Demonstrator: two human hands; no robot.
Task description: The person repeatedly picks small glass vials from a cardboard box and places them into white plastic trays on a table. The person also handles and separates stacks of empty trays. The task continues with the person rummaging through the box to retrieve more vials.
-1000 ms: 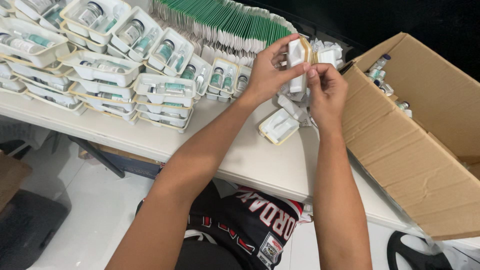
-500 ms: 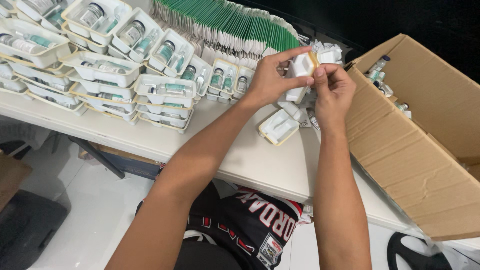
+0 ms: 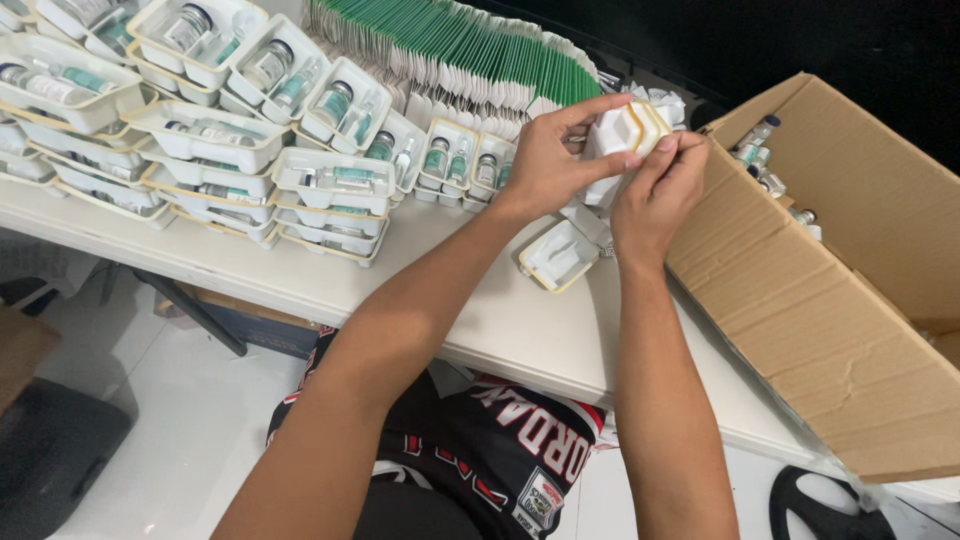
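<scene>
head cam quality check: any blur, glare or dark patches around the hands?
Head view: both hands, left hand and right hand, are sharp and evenly lit, as is the small white tray they hold; no glare on the white table; the top right background is nearly black; the cardboard box casts a soft shadow along its base; straight edges bow slightly near the frame borders.

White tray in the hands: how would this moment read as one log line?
left hand: holds white plastic tray | right hand: pinches its edge | below: empty tray on white table | right: cardboard box with vials
</scene>
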